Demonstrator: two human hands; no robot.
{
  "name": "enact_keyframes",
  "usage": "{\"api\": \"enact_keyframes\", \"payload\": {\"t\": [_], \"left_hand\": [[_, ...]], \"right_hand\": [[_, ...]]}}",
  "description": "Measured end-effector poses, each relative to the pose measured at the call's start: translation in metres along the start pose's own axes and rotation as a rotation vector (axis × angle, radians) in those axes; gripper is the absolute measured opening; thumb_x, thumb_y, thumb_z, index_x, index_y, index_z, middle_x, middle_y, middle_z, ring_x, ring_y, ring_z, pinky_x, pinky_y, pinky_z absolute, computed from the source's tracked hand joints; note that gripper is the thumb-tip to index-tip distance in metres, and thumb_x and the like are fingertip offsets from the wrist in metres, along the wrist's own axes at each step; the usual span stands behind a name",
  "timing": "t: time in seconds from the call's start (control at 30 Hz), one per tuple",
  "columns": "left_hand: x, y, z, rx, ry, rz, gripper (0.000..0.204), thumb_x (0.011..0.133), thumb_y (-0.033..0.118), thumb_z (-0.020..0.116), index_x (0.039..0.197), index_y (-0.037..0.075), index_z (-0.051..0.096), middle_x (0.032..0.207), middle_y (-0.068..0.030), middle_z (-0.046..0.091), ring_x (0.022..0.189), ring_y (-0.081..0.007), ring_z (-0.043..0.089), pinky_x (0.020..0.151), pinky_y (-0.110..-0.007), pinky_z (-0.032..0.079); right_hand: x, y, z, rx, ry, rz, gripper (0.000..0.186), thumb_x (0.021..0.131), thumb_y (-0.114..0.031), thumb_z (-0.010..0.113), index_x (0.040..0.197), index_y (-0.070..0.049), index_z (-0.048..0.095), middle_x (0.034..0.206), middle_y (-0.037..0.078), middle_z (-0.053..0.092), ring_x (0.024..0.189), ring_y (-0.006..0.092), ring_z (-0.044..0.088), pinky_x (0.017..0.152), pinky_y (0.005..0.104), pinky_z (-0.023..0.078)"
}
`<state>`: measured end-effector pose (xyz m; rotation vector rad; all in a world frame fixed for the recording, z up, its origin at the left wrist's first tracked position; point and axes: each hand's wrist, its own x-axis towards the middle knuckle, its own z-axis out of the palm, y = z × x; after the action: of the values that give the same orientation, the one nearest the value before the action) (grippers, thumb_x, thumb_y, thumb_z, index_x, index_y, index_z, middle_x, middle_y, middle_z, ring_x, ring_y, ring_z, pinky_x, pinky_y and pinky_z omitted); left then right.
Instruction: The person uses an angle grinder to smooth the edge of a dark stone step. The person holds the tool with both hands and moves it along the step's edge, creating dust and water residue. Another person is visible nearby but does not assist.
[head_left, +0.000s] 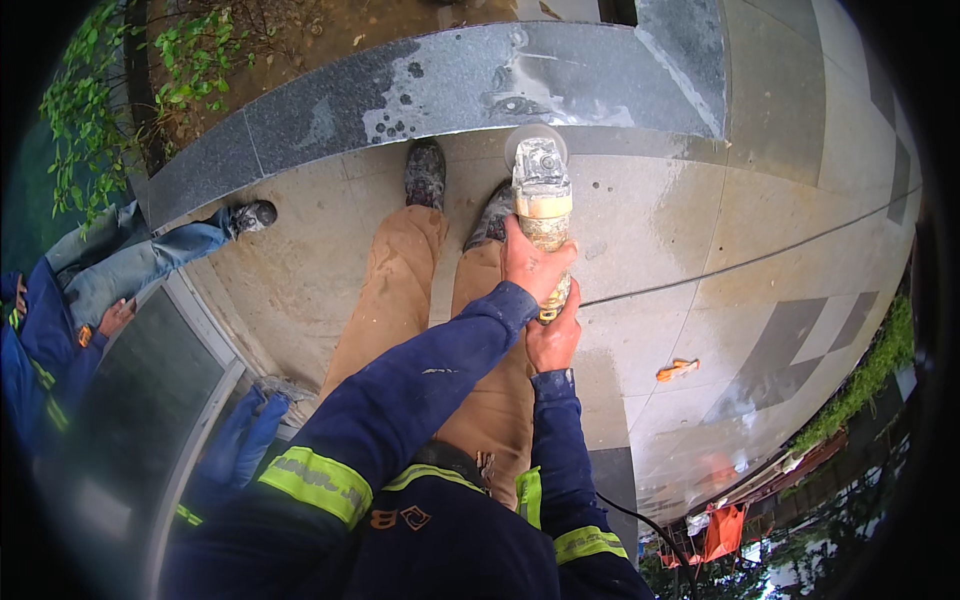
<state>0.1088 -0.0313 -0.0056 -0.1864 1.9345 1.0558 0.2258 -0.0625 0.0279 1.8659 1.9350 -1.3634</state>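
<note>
A dust-caked angle grinder [541, 185] points away from me, its disc [552, 138] at the lower edge of the grey granite curb [605, 80]; whether they touch I cannot tell. My left hand [533, 262] is closed around the grinder's yellowish body. Just behind it, my right hand [554, 332] grips the rear end of the tool. A black cord [680, 280] runs off to the right. The curb has pale wet smears and dark spots on its face. My shoes stand below the curb on beige paving [650, 220].
A person in blue [180, 250] sits or stands at the left, beside a glass-panelled frame [130, 400]. Leafy plants [85, 120] and muddy soil lie beyond the curb. An orange glove-like item [677, 370] lies on the paving. An orange object [722, 532] is at lower right.
</note>
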Motion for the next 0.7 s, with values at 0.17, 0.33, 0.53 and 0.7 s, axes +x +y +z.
{"api": "enact_keyframes", "payload": {"t": [0.17,0.33,0.53,0.7], "left_hand": [[0.003,0.011,0.000,0.060,-0.011,0.023,0.069,0.068,0.020,0.082,0.119,-0.002,0.041,0.105,-0.0211,0.066,0.096,-0.0333,0.067,0.087,-0.042,0.052],[0.002,0.004,0.001,0.081,0.006,0.026,0.069,0.068,0.021,0.082,0.118,-0.001,0.041,0.105,-0.0218,0.065,0.096,-0.0346,0.067,0.088,-0.043,0.052],[0.005,0.012,-0.004,0.071,-0.002,0.026,0.071,0.067,0.023,0.082,0.119,-0.002,0.041,0.106,-0.0223,0.065,0.099,-0.0355,0.066,0.089,-0.044,0.051],[0.001,0.006,-0.002,0.046,-0.011,0.017,0.071,0.067,0.022,0.082,0.120,-0.003,0.042,0.106,-0.0228,0.065,0.097,-0.0357,0.066,0.088,-0.043,0.051]], "right_hand": [[0.005,-0.001,0.002,0.032,0.028,-0.034,0.086,0.071,0.002,0.075,0.145,-0.006,0.033,0.099,0.030,0.067,0.093,0.0501,0.064,0.078,0.0499,0.053],[0.001,-0.002,0.004,0.049,0.026,-0.012,0.086,0.071,0.002,0.075,0.145,-0.006,0.033,0.100,0.030,0.066,0.094,0.0501,0.064,0.078,0.0498,0.053],[0.003,0.000,0.006,0.048,0.011,-0.024,0.086,0.071,0.001,0.076,0.145,-0.005,0.032,0.101,0.030,0.066,0.096,0.0502,0.063,0.079,0.0496,0.053],[0.000,-0.002,0.004,0.048,0.026,-0.003,0.086,0.071,0.001,0.076,0.145,-0.005,0.033,0.102,0.030,0.066,0.096,0.0508,0.063,0.079,0.0498,0.052]]}}
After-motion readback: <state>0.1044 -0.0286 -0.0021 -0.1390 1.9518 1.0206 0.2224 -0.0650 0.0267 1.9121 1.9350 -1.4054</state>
